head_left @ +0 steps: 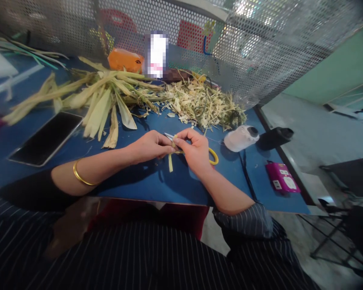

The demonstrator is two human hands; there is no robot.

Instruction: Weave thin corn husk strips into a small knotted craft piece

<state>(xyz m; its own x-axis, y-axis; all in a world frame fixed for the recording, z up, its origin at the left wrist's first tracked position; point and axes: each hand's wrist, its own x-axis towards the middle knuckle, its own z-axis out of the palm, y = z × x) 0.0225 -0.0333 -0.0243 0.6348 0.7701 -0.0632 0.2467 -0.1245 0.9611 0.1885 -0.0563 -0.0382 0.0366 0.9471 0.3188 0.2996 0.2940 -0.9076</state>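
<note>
In the head view, a narrow pale strip of corn husk (pixel 170 162) hangs between my two hands over the blue table. My left hand (pixel 149 147) is closed, thumb and fingers pinching the strip. My right hand (pixel 196 151) is closed as well, its thumb and forefinger pinching the upper end of the same strip. Scissors with yellow handles (pixel 213 156) run behind the right hand, and their metal blades (pixel 168 136) poke out between the hands. The right palm hides how the scissors are held. Just beyond lie long dried corn husks (pixel 101 100).
A heap of shredded husk (pixel 199 102) lies at the back. On the left is a dark phone (pixel 46 139). To the right are a white thread cone (pixel 240 139), a black thread cone (pixel 275 138) and a magenta box (pixel 282 177). A perforated metal panel (pixel 175 16) rises behind.
</note>
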